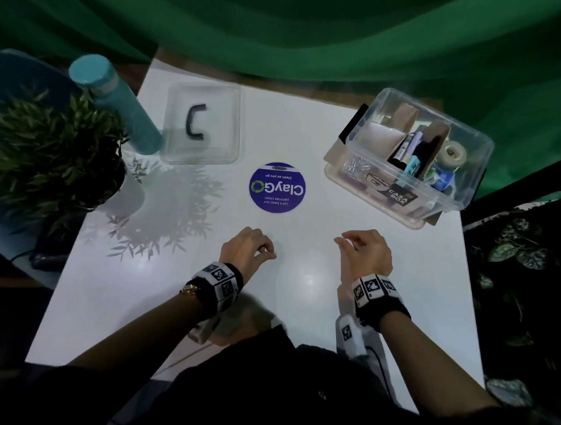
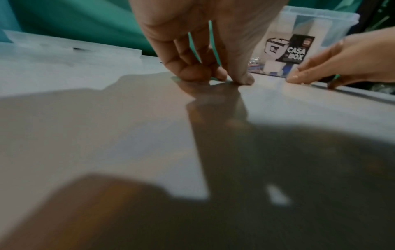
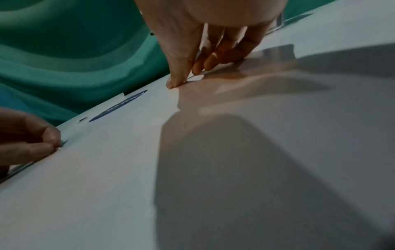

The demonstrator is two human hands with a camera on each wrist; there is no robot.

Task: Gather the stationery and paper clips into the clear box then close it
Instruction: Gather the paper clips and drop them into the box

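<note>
Head view shows the left hand (image 1: 247,247), low centre, its curled fingers (image 1: 265,248) pinching a paper clip (image 1: 275,253) flat on the slick counter (image 1: 307,143): light, thin, best slid then nipped edgewise; right hand (image 1: 365,253) relaxed, seemingly empty.

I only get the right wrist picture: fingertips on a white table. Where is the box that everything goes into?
Observer: The clear box stands at the table's far right corner, beyond the right hand.
Visitor: Is it shut?
Observer: No, it is open. Its lid lies flat on the far left, beside a teal bottle.
Visitor: Is anything inside?
Observer: Yes, pens and a tape roll among other things.
</note>
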